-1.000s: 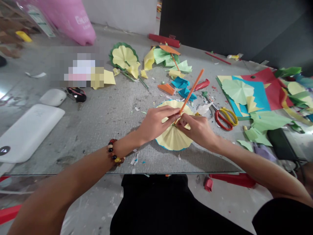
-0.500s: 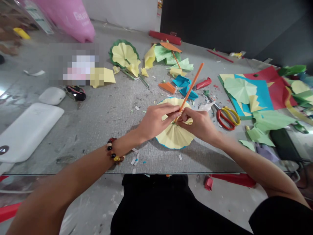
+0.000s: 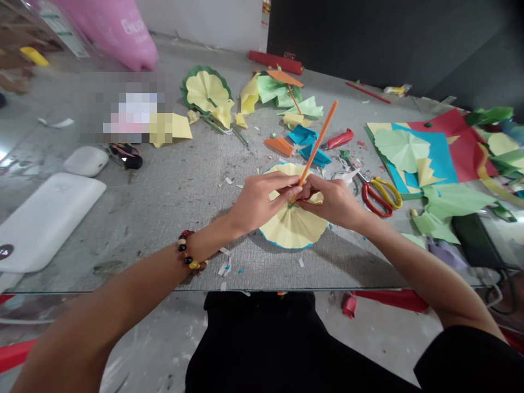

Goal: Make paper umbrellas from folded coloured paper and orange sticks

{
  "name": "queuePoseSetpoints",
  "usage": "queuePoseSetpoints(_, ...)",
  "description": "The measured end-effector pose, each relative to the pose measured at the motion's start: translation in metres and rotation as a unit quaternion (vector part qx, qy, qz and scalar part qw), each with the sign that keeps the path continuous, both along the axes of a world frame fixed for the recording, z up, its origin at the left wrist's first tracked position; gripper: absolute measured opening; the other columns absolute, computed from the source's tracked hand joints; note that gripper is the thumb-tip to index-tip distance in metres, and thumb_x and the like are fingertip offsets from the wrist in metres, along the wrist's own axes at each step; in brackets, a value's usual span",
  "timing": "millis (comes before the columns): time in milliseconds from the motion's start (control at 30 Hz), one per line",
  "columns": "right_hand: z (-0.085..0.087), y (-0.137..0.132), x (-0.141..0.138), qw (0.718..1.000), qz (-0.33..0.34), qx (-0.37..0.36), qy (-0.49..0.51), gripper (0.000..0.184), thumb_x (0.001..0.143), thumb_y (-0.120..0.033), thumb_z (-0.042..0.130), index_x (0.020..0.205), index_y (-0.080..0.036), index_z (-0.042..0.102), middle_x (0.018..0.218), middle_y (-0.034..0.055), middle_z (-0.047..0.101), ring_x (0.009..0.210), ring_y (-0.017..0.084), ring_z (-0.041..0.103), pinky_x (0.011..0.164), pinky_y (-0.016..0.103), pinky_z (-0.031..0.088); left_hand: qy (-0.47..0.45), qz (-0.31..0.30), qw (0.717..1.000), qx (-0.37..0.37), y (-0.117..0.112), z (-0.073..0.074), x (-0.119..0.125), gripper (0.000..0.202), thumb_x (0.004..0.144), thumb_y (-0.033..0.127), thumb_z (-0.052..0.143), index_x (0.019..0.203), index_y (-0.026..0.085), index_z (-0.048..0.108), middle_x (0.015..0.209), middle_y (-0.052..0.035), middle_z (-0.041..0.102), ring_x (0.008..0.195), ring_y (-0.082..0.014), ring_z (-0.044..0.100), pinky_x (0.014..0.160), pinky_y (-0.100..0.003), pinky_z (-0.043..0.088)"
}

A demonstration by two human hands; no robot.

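A round pleated yellow paper fan (image 3: 291, 226) with a blue edge lies on the grey table (image 3: 172, 191) in front of me. An orange stick (image 3: 317, 144) rises tilted up and to the right from the fan's centre. My left hand (image 3: 262, 199) pinches the stick's lower end with closed fingers. My right hand (image 3: 333, 202) meets it from the right, fingers closed on the stick's base and the fan's centre. A bead bracelet (image 3: 187, 254) is on my left wrist.
Red-and-yellow scissors (image 3: 379, 194) lie just right of my right hand. Coloured paper sheets (image 3: 438, 153) pile up at the right. A yellow-green paper flower (image 3: 207, 93), paper scraps (image 3: 303, 139) and a red-handled knife (image 3: 338, 140) lie beyond. A white device (image 3: 45, 218) and mouse (image 3: 85, 161) sit left.
The stick's upper end has swung a little higher and left, standing steeper. Both hands stay together at the fan's centre.
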State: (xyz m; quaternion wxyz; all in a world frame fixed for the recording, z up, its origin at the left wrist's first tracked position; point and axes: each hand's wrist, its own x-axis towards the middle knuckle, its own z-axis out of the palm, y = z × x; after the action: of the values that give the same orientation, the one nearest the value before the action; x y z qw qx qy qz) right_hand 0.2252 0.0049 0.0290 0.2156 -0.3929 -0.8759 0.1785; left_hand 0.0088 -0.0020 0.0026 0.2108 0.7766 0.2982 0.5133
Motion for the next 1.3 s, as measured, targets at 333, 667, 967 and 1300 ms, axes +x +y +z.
queuePoseSetpoints(333,0.002,0.002,-0.003,0.999,0.024,0.034,-0.001,0.016,0.084,-0.018,0.07,0.077,-0.019,0.056,0.071,-0.0033,0.064,0.063,0.009,0.059,0.062,0.022,0.043,-0.02,-0.009,1.0,-0.003,0.001,0.001,0.0,0.019,0.095,0.018,0.067,0.111,0.021,0.077,0.103,-0.0045,0.079,0.09,-0.0149,0.074,0.081,-0.024,0.059)
queuePoseSetpoints(667,0.005,0.002,-0.007,1.0,-0.003,-0.019,-0.003,0.013,0.08,-0.016,0.071,0.078,-0.018,0.058,0.071,-0.0028,0.066,0.063,0.01,0.062,0.062,0.023,0.044,-0.008,0.013,1.0,-0.003,0.002,0.0,0.0,0.018,0.097,0.026,0.065,0.11,0.022,0.078,0.103,-0.005,0.079,0.09,-0.0163,0.075,0.082,-0.026,0.06)
queuePoseSetpoints(967,0.007,0.003,-0.011,0.998,-0.035,-0.048,-0.003,0.02,0.078,-0.016,0.074,0.074,-0.019,0.054,0.067,-0.0044,0.062,0.061,0.009,0.059,0.061,0.024,0.042,-0.002,0.006,1.0,-0.002,0.007,0.0,-0.004,0.018,0.096,0.025,0.066,0.109,0.021,0.078,0.102,-0.0048,0.079,0.087,-0.0152,0.074,0.08,-0.025,0.059)
queuePoseSetpoints(1300,-0.004,-0.012,-0.007,0.998,-0.013,0.039,0.045,0.02,0.086,-0.017,0.071,0.077,-0.019,0.053,0.071,-0.0034,0.062,0.062,0.007,0.054,0.059,0.021,0.041,0.031,-0.015,0.998,0.055,-0.001,0.0,-0.005,0.017,0.096,0.022,0.066,0.11,0.018,0.074,0.105,-0.0052,0.078,0.09,-0.0136,0.075,0.084,-0.023,0.058)
